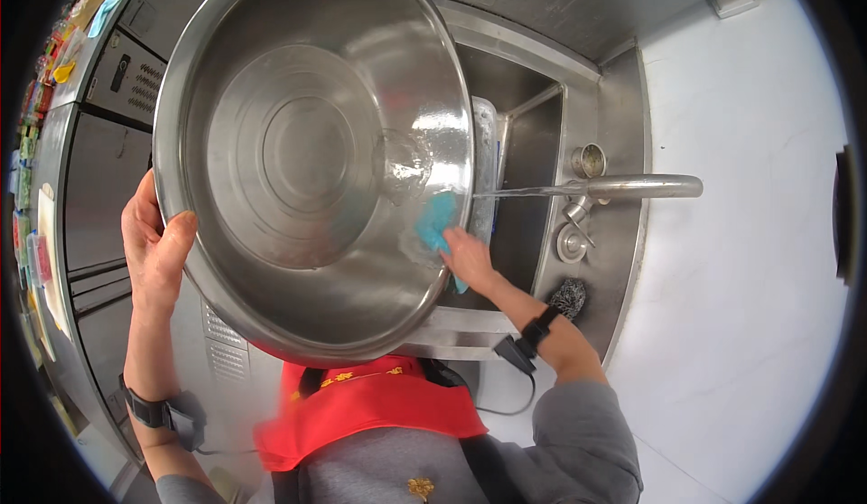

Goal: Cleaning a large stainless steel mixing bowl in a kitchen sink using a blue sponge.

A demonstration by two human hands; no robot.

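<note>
A large, shiny steel basin (307, 152) is tipped up in front of me, its hollow facing me. My left hand (156, 242) grips its left rim, thumb over the edge and the other fingers out of sight behind. Inside the lower right wall, my right hand (467, 258) presses a turquoise cloth (436, 219) against the metal. The fingers are closed on the cloth, and part of it hangs below them. Water runs from the tap (646, 186) toward the basin's right side, and a wet patch (402, 165) glistens on the inner wall.
Behind the basin is a steel sink (524, 170) with a pale tray (485, 143) inside. A small metal cup (590, 160), a white round piece (571, 243) and a dark scouring pad (567, 298) lie along its right ledge. Steel cabinets (104, 188) line the left.
</note>
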